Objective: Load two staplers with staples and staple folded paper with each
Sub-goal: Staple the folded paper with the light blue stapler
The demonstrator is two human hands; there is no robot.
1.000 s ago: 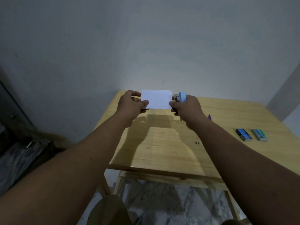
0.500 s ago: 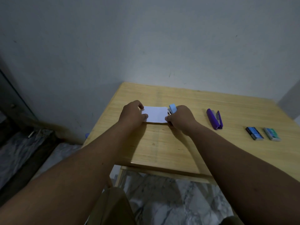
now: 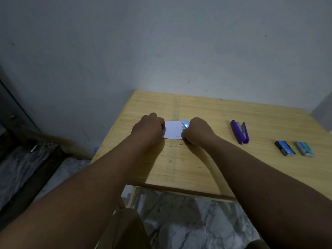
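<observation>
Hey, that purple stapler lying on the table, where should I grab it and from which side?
Probably best to take the purple stapler around the middle of its long body, coming from above. It lies lengthwise on the table, hinged open, its arm splayed to the right, so pinch both halves together across the width. Nothing crowds it.

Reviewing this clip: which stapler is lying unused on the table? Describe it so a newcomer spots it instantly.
Start at the wooden table against the wall. Right of the right hand, which grips a small light-blue stapler, lies the purple stapler. It is longer than the two staple boxes farther right, and nothing else is purple.
</observation>
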